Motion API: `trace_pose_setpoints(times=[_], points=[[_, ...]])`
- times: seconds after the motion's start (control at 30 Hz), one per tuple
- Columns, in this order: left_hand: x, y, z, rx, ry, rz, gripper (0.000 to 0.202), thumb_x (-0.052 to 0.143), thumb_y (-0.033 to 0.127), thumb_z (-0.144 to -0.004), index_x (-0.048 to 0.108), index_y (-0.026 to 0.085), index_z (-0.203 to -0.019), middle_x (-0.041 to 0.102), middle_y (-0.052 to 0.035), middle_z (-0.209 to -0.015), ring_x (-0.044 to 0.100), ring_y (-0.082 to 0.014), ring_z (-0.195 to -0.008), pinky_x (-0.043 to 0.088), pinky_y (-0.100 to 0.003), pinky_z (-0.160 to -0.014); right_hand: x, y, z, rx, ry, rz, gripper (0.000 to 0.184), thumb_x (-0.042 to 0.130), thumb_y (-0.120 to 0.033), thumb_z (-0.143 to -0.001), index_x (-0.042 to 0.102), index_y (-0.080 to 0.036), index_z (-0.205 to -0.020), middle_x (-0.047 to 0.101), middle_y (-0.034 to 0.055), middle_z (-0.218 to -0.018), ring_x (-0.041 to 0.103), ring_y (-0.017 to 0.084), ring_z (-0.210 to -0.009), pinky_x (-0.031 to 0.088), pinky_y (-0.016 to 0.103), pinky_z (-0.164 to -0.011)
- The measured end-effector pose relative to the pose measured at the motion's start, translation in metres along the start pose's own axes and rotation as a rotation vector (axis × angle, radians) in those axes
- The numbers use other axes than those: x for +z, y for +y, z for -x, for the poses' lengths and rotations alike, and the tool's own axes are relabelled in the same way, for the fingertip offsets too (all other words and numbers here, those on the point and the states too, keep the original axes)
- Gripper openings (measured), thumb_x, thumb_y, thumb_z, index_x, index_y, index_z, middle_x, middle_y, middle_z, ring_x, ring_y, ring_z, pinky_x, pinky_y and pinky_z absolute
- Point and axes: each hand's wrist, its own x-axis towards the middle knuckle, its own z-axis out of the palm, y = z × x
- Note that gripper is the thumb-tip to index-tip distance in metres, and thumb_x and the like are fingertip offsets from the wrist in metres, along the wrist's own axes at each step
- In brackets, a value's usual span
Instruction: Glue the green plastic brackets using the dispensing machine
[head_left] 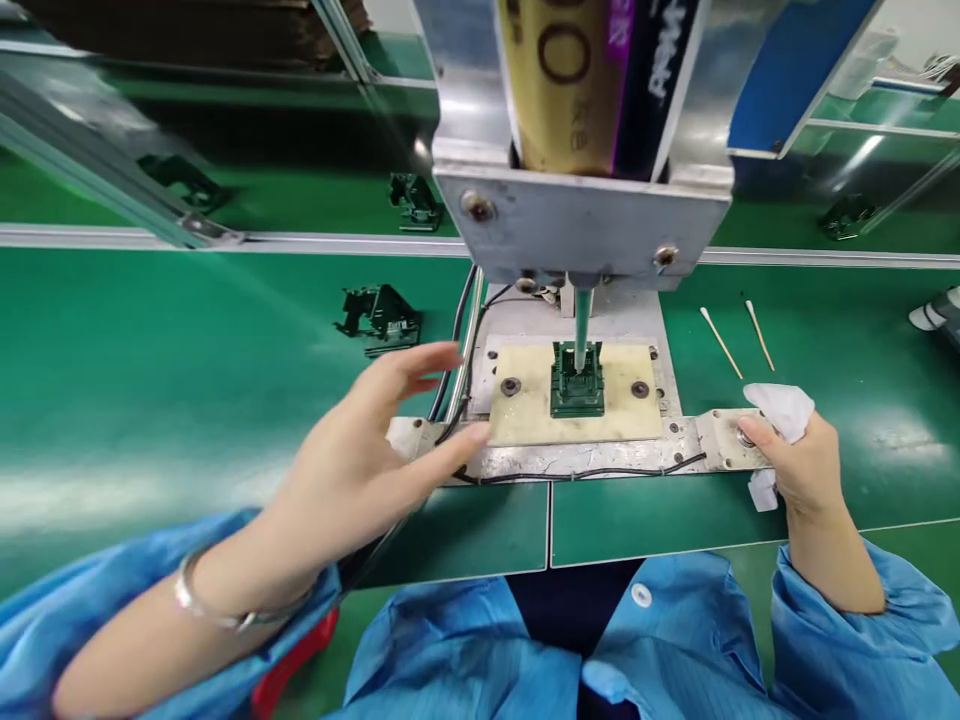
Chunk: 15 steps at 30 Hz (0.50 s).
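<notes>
My left hand (367,455) hovers at the left of the press base, its fingers spread and holding nothing. Its thumb tip is near the left edge of the cream fixture plate (517,420). A dark green circuit-board part (577,395) sits on that plate, and the thin rod (582,325) of the press comes down onto it. My right hand (810,465) is closed round a crumpled white cloth (784,408) at the right end of the base. Its thumb rests on or beside a round metal button (744,437) there; the other fingers are mostly hidden.
The metal press head (585,225) stands over the plate. Another dark green part (381,318) lies to the left. Two cotton swabs (759,335) lie to the right. Black cables (459,350) run left of the fixture. An aluminium rail (330,243) crosses the back.
</notes>
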Motion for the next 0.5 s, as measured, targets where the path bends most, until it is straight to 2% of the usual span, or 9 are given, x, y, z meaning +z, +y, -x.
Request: trace_pose_setpoints(times=[0.1,0.17,0.27,0.33,0.5], points=[[0.017,0.005,-0.029,0.004,-0.236,0.157,0.086,0.078,0.052,-0.065,0.038,0.023,-0.135,0.052,-0.0102,-0.135,0.054,-0.0282,-0.121,0.043,-0.047,-0.106,0.000,0.000,0.000,0.009,0.024,-0.003,0.061,0.080,-0.063,-0.054,0.071,-0.015,-0.091,0.067,0.0066,-0.078,0.060,0.020,-0.068,0.050,0.032,-0.060],[0.030,0.007,-0.044,-0.004,-0.337,0.214,0.092,0.083,0.051,-0.058,0.038,0.021,-0.134,0.051,-0.0127,-0.135,0.054,-0.0303,-0.121,0.044,-0.049,-0.105,0.000,-0.001,0.000,0.018,0.033,-0.001,0.062,0.080,-0.065,-0.052,0.071,-0.015,-0.088,0.066,0.0061,-0.075,0.058,0.020,-0.065,0.049,0.032,-0.058],[0.044,0.011,-0.057,-0.006,-0.398,0.313,0.075,0.080,0.045,-0.065,0.045,0.018,-0.126,0.057,-0.0130,-0.127,0.055,-0.0291,-0.118,0.044,-0.049,-0.104,0.001,-0.001,0.001,0.025,0.024,0.003,0.061,0.080,-0.064,-0.053,0.071,-0.015,-0.088,0.066,0.0058,-0.074,0.058,0.019,-0.065,0.049,0.032,-0.057],[0.047,0.016,-0.061,-0.013,-0.413,0.398,0.066,0.078,0.041,-0.068,0.049,0.016,-0.121,0.058,-0.0127,-0.124,0.057,-0.0279,-0.115,0.044,-0.049,-0.104,0.000,-0.001,0.002,0.027,0.006,0.012,0.060,0.080,-0.063,-0.055,0.071,-0.016,-0.090,0.066,0.0052,-0.075,0.058,0.020,-0.066,0.049,0.032,-0.057],[0.033,0.033,-0.061,-0.185,-0.496,0.562,0.060,0.078,0.042,-0.069,0.052,0.014,-0.115,0.059,-0.0131,-0.122,0.055,-0.0270,-0.115,0.040,-0.047,-0.108,-0.003,0.000,0.003,0.049,-0.030,0.039,0.057,0.079,-0.061,-0.059,0.070,-0.016,-0.092,0.064,0.0036,-0.074,0.058,0.020,-0.066,0.049,0.032,-0.057]])
